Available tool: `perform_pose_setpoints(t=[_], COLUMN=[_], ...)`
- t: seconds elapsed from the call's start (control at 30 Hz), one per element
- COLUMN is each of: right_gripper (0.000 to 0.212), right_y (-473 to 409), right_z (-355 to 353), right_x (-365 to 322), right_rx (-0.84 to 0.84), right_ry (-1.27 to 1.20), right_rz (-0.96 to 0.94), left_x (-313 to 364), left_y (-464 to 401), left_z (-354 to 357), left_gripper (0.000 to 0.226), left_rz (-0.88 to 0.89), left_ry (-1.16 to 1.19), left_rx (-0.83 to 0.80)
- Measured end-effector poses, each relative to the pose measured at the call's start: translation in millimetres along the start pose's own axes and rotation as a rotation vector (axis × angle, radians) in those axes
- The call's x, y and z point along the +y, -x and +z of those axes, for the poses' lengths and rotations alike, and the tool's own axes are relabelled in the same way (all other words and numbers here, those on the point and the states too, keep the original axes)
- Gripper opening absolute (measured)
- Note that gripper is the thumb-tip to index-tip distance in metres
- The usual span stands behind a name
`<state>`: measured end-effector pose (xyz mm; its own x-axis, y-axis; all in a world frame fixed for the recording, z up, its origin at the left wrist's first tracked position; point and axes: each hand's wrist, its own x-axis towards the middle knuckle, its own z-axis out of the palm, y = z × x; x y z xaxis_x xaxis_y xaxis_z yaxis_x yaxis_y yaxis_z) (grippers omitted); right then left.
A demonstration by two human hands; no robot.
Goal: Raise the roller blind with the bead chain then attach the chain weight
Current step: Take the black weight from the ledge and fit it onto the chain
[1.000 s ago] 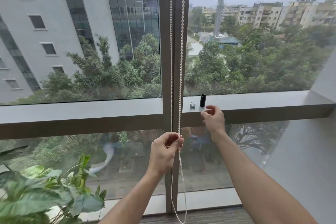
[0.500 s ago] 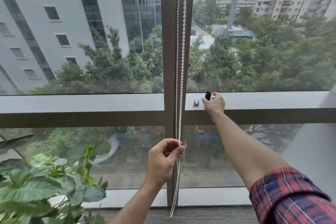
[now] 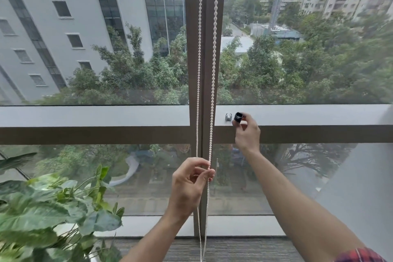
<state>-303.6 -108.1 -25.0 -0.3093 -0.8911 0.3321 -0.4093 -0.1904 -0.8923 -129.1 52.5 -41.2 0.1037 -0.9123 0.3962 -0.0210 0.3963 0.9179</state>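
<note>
A white bead chain hangs in two strands down the brown window mullion. My left hand pinches the chain low down, below the horizontal ledge. My right hand holds a small black cylindrical chain weight tilted just above the grey ledge, its open end facing me. A small silver metal piece rests on the ledge just left of the weight. The roller blind itself is out of view above.
A leafy green potted plant fills the lower left. Large window panes show buildings and trees outside. A grey wall angles in at the right. Carpeted floor runs along the bottom.
My right hand reached to the ledge, closed on the black weight and lifted it, tilting it. My left hand stayed pinched on the chain. The view shifted slightly.
</note>
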Motion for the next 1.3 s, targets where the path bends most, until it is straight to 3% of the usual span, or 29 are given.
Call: perform_pose_setpoints(t=[0.2,0.4,1.03,1.13,1.3], right_gripper=[0.025,0.03,0.027,0.029,0.026], right_y=[62,98,107,106,106], right_z=[-4,-7,3,5,8], right_x=[-16,-26,-26,-26,-25], right_rx=[-0.318,-0.514,-0.42,-0.418,-0.439], right_ry=[-0.16,-0.183,-0.258,-0.319,-0.342], right_rz=[-0.062,-0.112,-0.181,-0.153,-0.127], left_x=[2,7,15,16,15], left_y=[-10,-24,-51,-55,-60], left_z=[4,4,-10,-14,-21], left_gripper=[0.035,0.041,0.044,0.043,0.042], left_rz=[0.069,0.137,-0.032,-0.062,0.044], left_ry=[-0.068,-0.201,-0.147,-0.227,-0.456], left_rx=[-0.036,-0.049,-0.129,-0.148,-0.137])
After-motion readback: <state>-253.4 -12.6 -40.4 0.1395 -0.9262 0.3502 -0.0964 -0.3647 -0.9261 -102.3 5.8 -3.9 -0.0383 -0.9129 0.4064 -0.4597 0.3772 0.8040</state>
